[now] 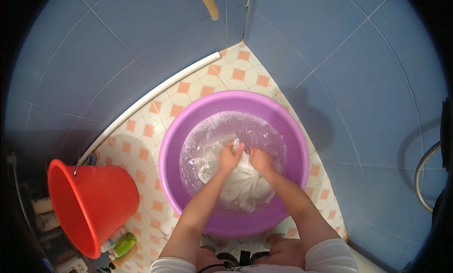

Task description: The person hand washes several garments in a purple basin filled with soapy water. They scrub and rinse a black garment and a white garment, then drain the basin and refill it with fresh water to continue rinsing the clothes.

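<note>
A round purple plastic basin [233, 229] stands on the tiled floor, holding soapy water [247, 122] with foam along its edge. White cloth [247, 188] lies partly under the water, spread towards the near side of the basin. My left hand [230, 156] is closed on a bunched part of this cloth, a bit of it poking up by the thumb. Just to its right, my right hand [261, 160] grips another part, with the cloth stretching below and between both hands.
An orange-red bucket [106, 198] lies tipped at the left, near a green bottle [124, 244] and other containers. A white pipe [152, 96] runs along the foot of the blue tiled wall. A yellowish hose [209, 5] hangs at the top, and a metal shower hose [421, 177] at the right.
</note>
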